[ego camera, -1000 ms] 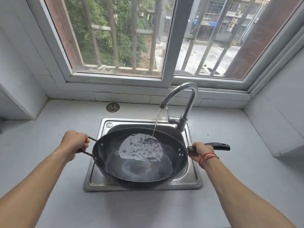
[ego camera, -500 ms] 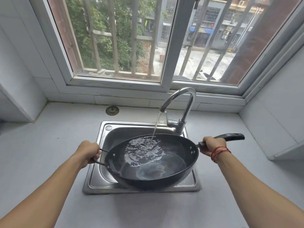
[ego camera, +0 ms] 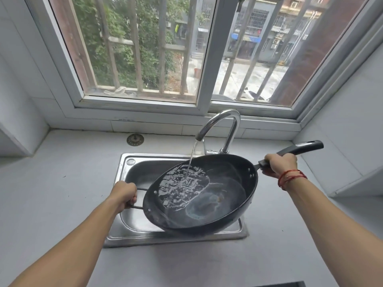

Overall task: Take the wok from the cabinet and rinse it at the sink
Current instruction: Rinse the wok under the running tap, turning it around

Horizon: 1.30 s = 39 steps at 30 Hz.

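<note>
Wok (ego camera: 207, 195) tilted under tap stream (ego camera: 191, 158); left hand (ego camera: 124, 193) grips loop, right hand (ego camera: 279, 163) handle. Swirl gently, spill over sink (ego camera: 132, 175).

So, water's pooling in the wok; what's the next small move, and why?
Probably swirl the wok so the water sweeps its inside. The stream from the tap lands left of centre, the pool leaves the right wall uncovered, and the left hand and right hand grip a handle each, over the sink.
</note>
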Each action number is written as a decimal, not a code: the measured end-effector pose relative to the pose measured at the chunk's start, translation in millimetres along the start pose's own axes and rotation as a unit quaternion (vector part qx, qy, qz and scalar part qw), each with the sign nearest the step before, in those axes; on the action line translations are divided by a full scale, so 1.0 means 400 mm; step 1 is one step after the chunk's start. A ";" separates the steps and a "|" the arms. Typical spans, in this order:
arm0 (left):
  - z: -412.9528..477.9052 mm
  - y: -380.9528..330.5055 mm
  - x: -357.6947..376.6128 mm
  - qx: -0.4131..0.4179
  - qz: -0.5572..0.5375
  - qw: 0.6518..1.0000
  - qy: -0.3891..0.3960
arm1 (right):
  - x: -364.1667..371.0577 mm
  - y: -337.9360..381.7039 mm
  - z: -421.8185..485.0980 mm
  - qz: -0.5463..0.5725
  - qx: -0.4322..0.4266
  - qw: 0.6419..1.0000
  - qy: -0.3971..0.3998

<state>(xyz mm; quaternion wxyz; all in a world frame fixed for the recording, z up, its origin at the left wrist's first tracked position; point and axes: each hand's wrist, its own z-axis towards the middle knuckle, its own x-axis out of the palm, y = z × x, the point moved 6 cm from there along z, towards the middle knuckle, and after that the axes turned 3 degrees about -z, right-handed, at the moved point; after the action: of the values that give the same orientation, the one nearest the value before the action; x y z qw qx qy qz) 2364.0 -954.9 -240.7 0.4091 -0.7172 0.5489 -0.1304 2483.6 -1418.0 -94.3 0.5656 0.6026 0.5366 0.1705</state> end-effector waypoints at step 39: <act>0.098 -0.091 0.061 0.011 -0.208 0.972 -0.111 | 0.055 0.020 0.032 0.213 -0.024 0.975 0.067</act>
<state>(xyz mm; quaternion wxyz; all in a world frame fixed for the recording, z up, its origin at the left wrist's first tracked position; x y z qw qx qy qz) 2422.6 -957.1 -245.1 0.4393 -0.8212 0.3369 -0.1380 2505.5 -1404.2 -100.1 0.4936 0.6764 0.4284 0.3397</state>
